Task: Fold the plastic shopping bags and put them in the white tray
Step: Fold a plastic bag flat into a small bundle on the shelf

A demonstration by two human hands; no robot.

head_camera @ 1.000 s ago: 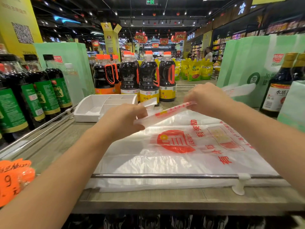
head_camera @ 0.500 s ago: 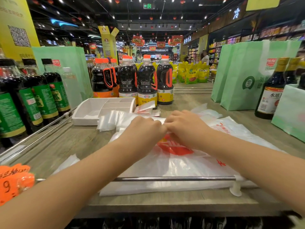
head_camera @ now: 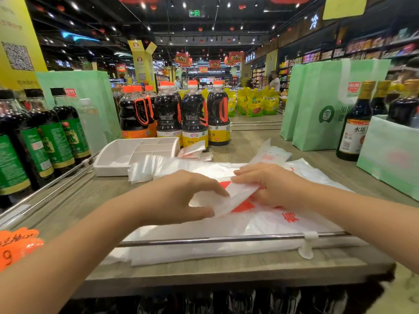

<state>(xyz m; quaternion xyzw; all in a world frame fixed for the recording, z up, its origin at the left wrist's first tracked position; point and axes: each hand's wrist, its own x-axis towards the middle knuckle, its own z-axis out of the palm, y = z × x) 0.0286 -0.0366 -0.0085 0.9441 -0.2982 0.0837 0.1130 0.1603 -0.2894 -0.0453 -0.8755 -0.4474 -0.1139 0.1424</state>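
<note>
Both hands are gripping a folded bag [head_camera: 235, 199] over the worktop [head_camera: 247, 149].
The left hand [head_camera: 181, 197] and right hand [head_camera: 273, 186] are each pinching it in their fingers, above the flat bags [head_camera: 226, 230]; the white tray [head_camera: 113, 171] is sitting behind-left, just beside the soy bottles [head_camera: 195, 118].

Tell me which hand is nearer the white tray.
Left. The left hand is just right of the white tray, toward the camera; the right hand lies farther right.

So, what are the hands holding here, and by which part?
A folded white plastic shopping bag with red print: the left hand pinches its left end between thumb and fingers; the right hand holds its right end.
</note>
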